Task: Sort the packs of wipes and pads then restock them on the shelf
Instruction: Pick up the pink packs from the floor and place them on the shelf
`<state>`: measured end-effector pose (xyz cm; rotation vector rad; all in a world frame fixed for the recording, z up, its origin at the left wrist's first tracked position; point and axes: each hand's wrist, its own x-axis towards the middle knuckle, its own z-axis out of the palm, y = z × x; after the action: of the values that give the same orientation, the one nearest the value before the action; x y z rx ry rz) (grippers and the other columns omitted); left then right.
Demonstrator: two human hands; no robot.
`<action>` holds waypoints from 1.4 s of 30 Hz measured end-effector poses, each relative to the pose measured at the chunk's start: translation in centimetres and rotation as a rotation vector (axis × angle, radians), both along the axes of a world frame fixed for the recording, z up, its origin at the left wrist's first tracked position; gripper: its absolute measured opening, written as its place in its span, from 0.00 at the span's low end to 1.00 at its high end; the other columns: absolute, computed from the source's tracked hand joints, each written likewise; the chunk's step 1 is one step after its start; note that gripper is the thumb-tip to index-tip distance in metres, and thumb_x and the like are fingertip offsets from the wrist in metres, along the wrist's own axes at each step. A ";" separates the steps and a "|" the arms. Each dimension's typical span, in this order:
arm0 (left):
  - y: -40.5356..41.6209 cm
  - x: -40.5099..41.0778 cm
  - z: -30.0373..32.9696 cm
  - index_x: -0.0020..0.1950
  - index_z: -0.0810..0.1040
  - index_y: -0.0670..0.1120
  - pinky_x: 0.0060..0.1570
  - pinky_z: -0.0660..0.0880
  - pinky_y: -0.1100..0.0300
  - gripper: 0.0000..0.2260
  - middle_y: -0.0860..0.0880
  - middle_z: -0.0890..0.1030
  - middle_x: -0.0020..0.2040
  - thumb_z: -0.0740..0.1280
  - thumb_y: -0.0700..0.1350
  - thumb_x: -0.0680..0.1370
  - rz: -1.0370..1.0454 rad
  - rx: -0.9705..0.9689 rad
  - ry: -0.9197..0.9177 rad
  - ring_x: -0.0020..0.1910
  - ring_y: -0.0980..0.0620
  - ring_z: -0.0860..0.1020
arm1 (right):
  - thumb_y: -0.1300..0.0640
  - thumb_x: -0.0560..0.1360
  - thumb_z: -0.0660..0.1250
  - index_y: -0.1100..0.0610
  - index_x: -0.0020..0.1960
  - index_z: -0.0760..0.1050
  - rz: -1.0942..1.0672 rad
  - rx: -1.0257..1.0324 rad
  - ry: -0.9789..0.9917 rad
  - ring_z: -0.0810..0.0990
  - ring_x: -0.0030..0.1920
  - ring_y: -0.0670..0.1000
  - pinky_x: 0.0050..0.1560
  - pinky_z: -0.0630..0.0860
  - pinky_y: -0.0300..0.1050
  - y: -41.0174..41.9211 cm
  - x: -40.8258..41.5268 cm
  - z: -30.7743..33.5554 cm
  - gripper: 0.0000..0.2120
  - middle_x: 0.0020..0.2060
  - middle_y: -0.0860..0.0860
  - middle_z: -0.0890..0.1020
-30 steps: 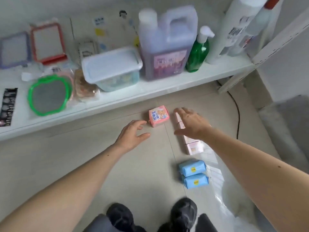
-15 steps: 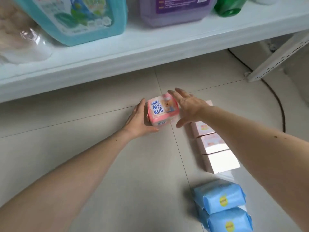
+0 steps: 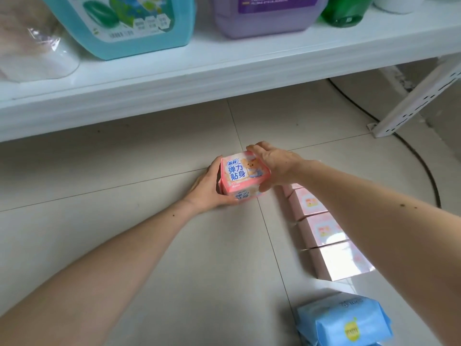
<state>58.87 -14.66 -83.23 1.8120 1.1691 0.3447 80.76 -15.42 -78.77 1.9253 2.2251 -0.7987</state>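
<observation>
Pink pad pack [image 3: 243,177] gripped between left hand [image 3: 208,187] and right hand [image 3: 275,167] above tiled floor [image 3: 124,171], 3 pale pink boxes [image 3: 321,231] right, blue wipes pack [image 3: 349,320] near right

A second ago both hands hung open over the floor, the left hand [image 3: 208,187] short of the pink pack [image 3: 243,177] and the right hand [image 3: 277,166] over the row of pink boxes [image 3: 318,229]. Half a second ago they had come to the pack's two sides, fingers still fairly straight. Now the left hand grips the pack's left side and near lower edge, and the right hand's fingers curl over its top right corner, thumb against its right side. The pack has tilted up, its printed face turned toward the camera. The view has dropped lower and closer, so the mirrors and lidded box have gone from sight.
</observation>
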 end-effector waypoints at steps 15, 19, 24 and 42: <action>-4.2 -1.3 12.1 0.71 0.60 0.62 0.62 0.73 0.57 0.41 0.65 0.77 0.58 0.79 0.51 0.64 -0.142 -0.221 0.076 0.59 0.63 0.75 | 0.45 0.58 0.82 0.52 0.73 0.61 -0.012 -0.154 0.070 0.74 0.57 0.52 0.60 0.73 0.47 -4.9 0.5 11.9 0.50 0.59 0.49 0.71; -5.7 -1.7 19.7 0.70 0.61 0.63 0.65 0.71 0.51 0.42 0.63 0.77 0.60 0.80 0.55 0.61 -0.147 -0.236 0.078 0.62 0.60 0.74 | 0.46 0.56 0.82 0.53 0.70 0.66 -0.009 -0.182 0.085 0.75 0.55 0.53 0.58 0.74 0.48 -6.2 0.4 20.0 0.47 0.56 0.51 0.73; -6.5 -2.1 31.2 0.70 0.62 0.60 0.67 0.68 0.53 0.43 0.61 0.76 0.61 0.80 0.54 0.61 -0.158 -0.223 0.077 0.63 0.61 0.72 | 0.44 0.56 0.82 0.53 0.67 0.68 0.002 -0.180 0.085 0.75 0.54 0.53 0.56 0.73 0.46 -7.3 0.1 32.0 0.44 0.56 0.51 0.75; -6.6 -7.3 70.9 0.70 0.64 0.58 0.66 0.70 0.54 0.41 0.61 0.77 0.61 0.80 0.54 0.61 -0.160 -0.174 0.013 0.61 0.60 0.74 | 0.44 0.58 0.82 0.48 0.70 0.67 -0.033 -0.127 0.035 0.76 0.57 0.50 0.54 0.71 0.42 -8.5 -5.1 73.9 0.45 0.57 0.46 0.77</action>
<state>51.61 -21.24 -12.35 1.7428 1.0220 0.1344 75.71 -23.97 -4.86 1.9084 2.1109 -0.9601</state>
